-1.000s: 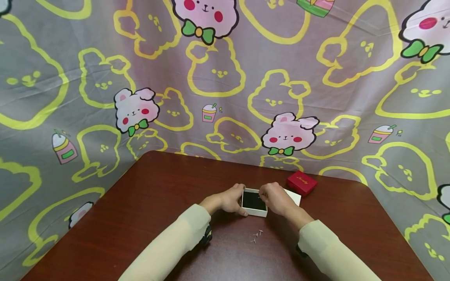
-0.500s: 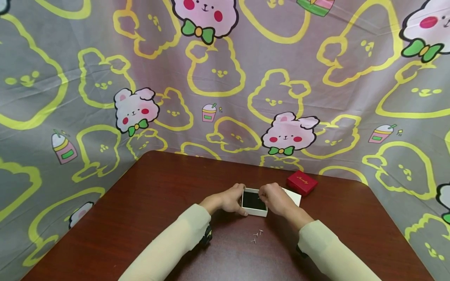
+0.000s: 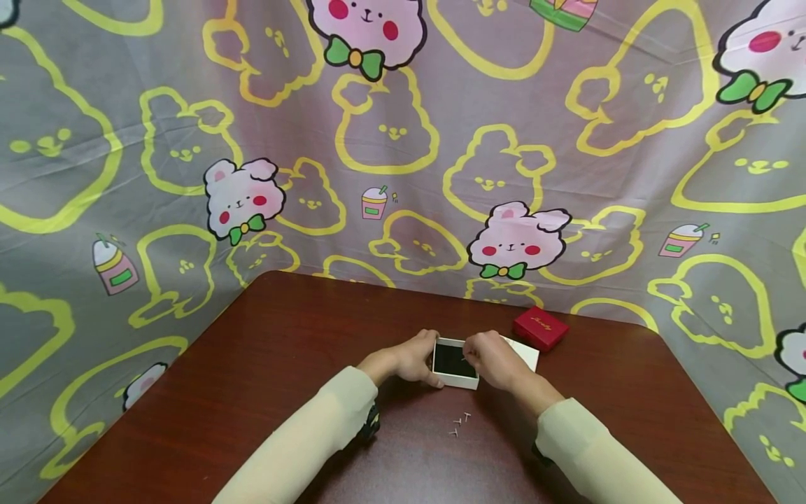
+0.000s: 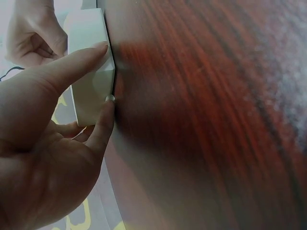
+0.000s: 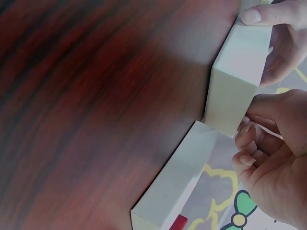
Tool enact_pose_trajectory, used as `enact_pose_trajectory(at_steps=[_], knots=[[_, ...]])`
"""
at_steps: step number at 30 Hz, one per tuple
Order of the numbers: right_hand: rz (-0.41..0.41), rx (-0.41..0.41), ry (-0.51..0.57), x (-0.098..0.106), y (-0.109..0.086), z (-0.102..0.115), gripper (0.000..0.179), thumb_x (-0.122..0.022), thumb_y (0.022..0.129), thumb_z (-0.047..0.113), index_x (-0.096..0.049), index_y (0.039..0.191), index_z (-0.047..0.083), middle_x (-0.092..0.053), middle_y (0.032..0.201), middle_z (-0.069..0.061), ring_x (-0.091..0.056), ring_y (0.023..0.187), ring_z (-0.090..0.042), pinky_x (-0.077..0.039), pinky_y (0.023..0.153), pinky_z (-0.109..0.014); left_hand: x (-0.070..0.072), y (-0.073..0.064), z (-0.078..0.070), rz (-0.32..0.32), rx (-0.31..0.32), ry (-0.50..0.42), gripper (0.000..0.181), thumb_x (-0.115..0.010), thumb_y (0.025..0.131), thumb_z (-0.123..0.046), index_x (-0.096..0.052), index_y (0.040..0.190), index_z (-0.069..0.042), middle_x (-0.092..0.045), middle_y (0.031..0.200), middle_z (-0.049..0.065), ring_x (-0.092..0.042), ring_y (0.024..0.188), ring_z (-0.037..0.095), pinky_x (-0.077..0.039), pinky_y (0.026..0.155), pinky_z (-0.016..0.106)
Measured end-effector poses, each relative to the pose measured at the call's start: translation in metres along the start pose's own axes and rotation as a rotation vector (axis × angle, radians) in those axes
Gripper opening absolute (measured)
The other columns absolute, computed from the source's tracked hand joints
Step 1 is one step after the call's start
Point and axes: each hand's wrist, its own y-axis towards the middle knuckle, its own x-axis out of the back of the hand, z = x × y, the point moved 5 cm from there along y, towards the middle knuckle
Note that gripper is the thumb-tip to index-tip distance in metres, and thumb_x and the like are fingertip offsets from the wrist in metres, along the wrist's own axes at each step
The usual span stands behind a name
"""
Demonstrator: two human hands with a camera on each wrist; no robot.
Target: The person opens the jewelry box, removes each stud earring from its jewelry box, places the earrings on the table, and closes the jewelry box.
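My left hand (image 3: 415,357) grips the left side of a small white box (image 4: 93,91), its thumb along the near wall and other fingers around the end and far side. The box is lidless, and a black lining (image 3: 450,360) covers its inside. Over its right end is my right hand (image 3: 494,358), fingers curled, pinching a tiny pale pin-like piece (image 3: 464,358) close above the lining. The right wrist view shows its fingertips (image 5: 247,160) beside the box's end wall; the piece is hidden there. Several small T-shaped metal pins (image 3: 457,421) lie on the table nearer to me.
A white lid-like box part (image 5: 172,177) lies right of the box, partly behind my right hand. Beyond it stands a red box (image 3: 541,327) with gold script. The brown wooden table (image 3: 302,322) ends at a patterned cloth backdrop (image 3: 403,189).
My right fingertips and the tiny piece have shifted slightly toward me over the lining. The left hand, the box and the pins on the table stay where they were.
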Motion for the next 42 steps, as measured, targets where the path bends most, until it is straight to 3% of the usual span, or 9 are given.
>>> enact_pose_trajectory(at_steps=[7,14,24,42], knots=[[-0.009,0.005,-0.004,0.0,-0.001,0.0,0.034,-0.062,0.082,-0.01,-0.055,0.059,0.015,-0.036,0.056,0.012,-0.033,0.055,-0.005,-0.028,0.05,-0.022,0.0,0.0,0.0,-0.001,-0.012,0.0,0.082,-0.09,0.08,-0.024,-0.04,0.138,0.003,-0.045,0.119,0.01,-0.046,0.107,0.019,-0.04,0.098,0.03],[-0.009,-0.015,0.017,0.005,-0.003,0.001,0.028,-0.066,0.084,-0.008,-0.063,0.066,0.013,-0.047,0.06,0.011,-0.041,0.057,-0.007,-0.037,0.053,-0.023,0.0,0.001,0.0,-0.002,-0.016,-0.003,0.081,-0.09,0.079,-0.023,-0.041,0.137,0.003,-0.045,0.119,0.01,-0.046,0.106,0.019,-0.04,0.098,0.03],[-0.018,-0.01,0.035,0.013,-0.005,0.003,0.03,-0.061,0.083,-0.01,-0.058,0.062,0.011,-0.034,0.058,0.011,-0.034,0.057,-0.006,-0.03,0.052,-0.023,0.001,0.0,0.0,-0.007,-0.02,-0.002,0.08,-0.091,0.078,-0.023,-0.042,0.136,0.003,-0.046,0.118,0.011,-0.046,0.108,0.02,-0.04,0.099,0.03],[-0.033,0.015,0.036,0.018,-0.011,0.009,0.024,-0.065,0.083,-0.011,-0.064,0.067,0.008,-0.043,0.059,0.01,-0.038,0.058,-0.006,-0.035,0.053,-0.023,0.0,0.0,-0.001,-0.006,-0.022,0.01,0.082,-0.091,0.078,-0.024,-0.041,0.138,0.004,-0.046,0.121,0.011,-0.047,0.111,0.021,-0.04,0.1,0.031]])
